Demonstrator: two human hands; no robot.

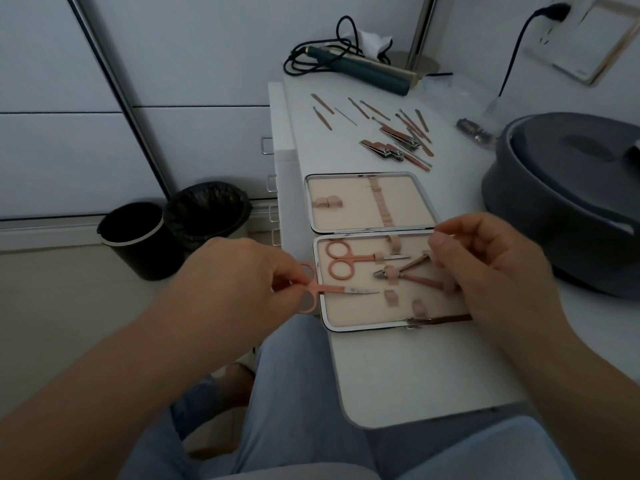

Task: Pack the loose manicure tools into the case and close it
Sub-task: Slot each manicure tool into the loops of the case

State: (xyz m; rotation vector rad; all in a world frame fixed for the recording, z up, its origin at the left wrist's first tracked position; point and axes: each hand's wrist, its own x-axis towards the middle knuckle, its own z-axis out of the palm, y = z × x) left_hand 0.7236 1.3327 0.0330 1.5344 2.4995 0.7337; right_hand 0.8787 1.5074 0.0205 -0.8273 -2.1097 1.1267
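Pinching the pink handles of a small pair of scissors [313, 289], the left hand [239, 271] holds them flat over the left rim of the open case [367, 329], blade tips pointing right across the near half's lining. The right hand [491, 268] rests at the case's right edge, fingers curled down against the nipper's handles [426, 280]; whether it grips them I cannot tell. Another pair of scissors [341, 261] and the nipper already sit under their straps. The step in hand looks like seating this second pair: next the blade likely needs threading under the small loop [392, 296] just ahead. Many loose tools [398, 136] lie on the white table [415, 375] beyond the case.
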